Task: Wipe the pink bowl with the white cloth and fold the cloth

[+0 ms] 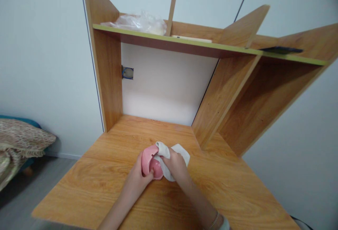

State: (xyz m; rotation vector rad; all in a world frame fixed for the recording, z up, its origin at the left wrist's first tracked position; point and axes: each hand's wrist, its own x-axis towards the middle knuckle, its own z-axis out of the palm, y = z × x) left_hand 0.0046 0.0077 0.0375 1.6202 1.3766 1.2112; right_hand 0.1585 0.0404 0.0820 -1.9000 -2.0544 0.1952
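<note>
A pink bowl (150,156) with a wavy rim is tilted on its side above the desk, its glossy inside facing right. Around its left side wraps my left hand (139,175), the thumb hooked over the lower rim. My right hand (176,163) grips a white cloth (182,151) and presses it against the bowl's right rim. Part of the cloth folds over the rim, and another part spreads out behind my right hand. The fingertips of my right hand are hidden by the cloth.
The wooden desk (100,180) carries a shelf unit (211,106) along its back. A clear plastic bag (141,23) and a dark flat object (282,50) lie on the upper shelf. An open wall socket box (127,73) is at back left. A patterned blanket (23,136) lies far left.
</note>
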